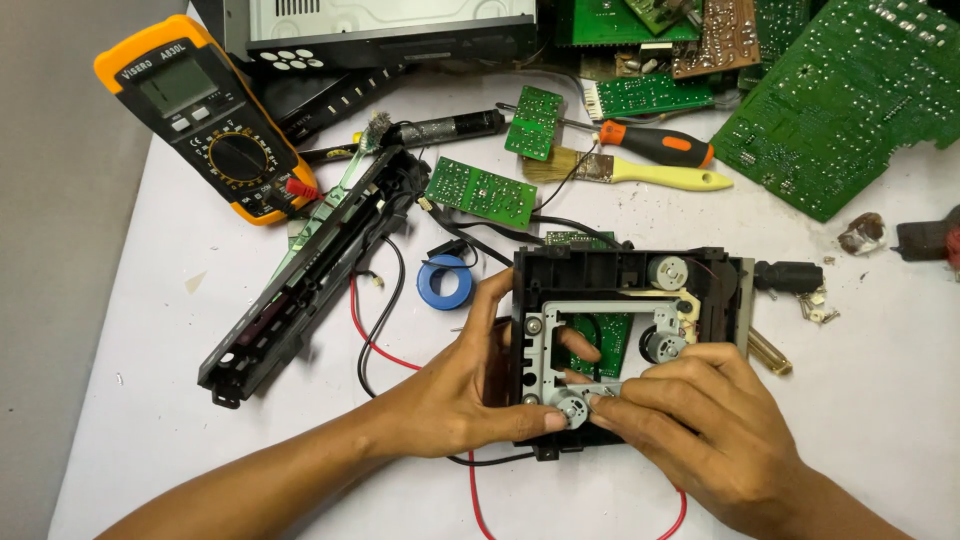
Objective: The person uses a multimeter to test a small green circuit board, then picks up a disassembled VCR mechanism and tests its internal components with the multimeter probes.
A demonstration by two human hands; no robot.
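Note:
A black plastic disc drive mechanism (pixel 625 275) with a silver metal frame and small motors lies on the white table. My left hand (pixel 455 385) grips its left side, thumb near the lower edge and a finger poking through the frame's opening. My right hand (pixel 700 415) rests on the lower right part, its fingertips pinching a small silver gear-like piece (pixel 575 405) at the frame's bottom.
An orange multimeter (pixel 205 115) with red and black leads (pixel 375 335) lies at the back left. A long black front panel (pixel 310 270), blue tape roll (pixel 445 283), several green circuit boards (pixel 840 100), a brush (pixel 640 170) and a screwdriver (pixel 655 143) surround the work.

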